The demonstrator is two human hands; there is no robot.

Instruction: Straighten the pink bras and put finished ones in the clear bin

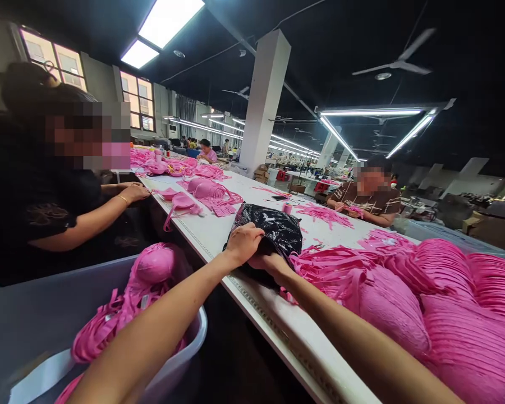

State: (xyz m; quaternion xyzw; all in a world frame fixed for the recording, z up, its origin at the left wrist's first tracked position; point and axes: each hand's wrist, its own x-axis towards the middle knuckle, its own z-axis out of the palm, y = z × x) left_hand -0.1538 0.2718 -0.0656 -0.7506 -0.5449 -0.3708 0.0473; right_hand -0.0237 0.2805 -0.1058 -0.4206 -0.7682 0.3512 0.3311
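A black shiny plastic bag (273, 229) lies near the front edge of a long white table (219, 227). My left hand (243, 242) is closed on the bag's near edge, fingers curled over it. Just below it, my right hand (273, 264) also grips the bag's lower edge, partly hidden under the left hand. Right of the bag spreads a big stack of pink bra cups with straps (429, 303).
A grey bin (33, 320) at lower left holds pink bras (147, 280). One person sits at left with hands on the table edge; another sits across at right (370, 199). More pink bras (212, 193) lie farther along. A white pillar (264, 101) stands behind.
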